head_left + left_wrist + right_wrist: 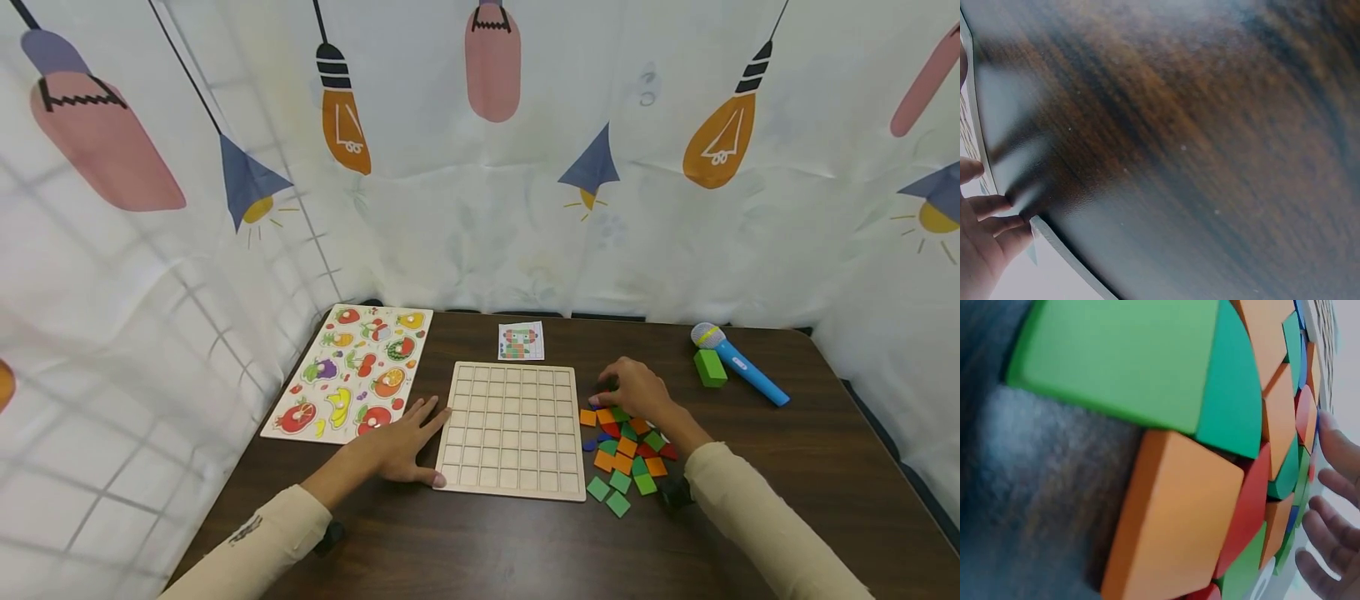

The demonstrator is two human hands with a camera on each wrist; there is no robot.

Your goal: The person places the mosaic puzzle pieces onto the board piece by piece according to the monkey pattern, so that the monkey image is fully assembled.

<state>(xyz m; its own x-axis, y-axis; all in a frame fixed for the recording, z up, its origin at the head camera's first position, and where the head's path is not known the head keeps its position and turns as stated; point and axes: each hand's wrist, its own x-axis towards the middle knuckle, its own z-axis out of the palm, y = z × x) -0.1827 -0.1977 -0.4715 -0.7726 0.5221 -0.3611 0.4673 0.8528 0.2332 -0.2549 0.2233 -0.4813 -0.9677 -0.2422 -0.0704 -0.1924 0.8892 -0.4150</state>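
Note:
My left hand (399, 443) lies with fingers spread at the left edge of a pale wooden grid board (510, 429), fingertips and thumb right at its rim. In the left wrist view, part of the left hand (988, 240) shows at the lower left. My right hand (637, 392) reaches over the far side of a loose pile of coloured pieces, bent fingers apart, with no piece visible between them. Among the pieces are an orange square (603, 460), a green square (618, 504) and a blue piece (590, 446). Its fingertips (1329, 434) are close to the pieces in the right wrist view.
A fruit picture board (352, 367) lies at the left. Behind the grid board is a small pattern card (521, 341). At the back right, a blue toy microphone (750, 371) lies beside a green block (709, 367). A printed curtain (480, 217) hangs behind the dark table (480, 550).

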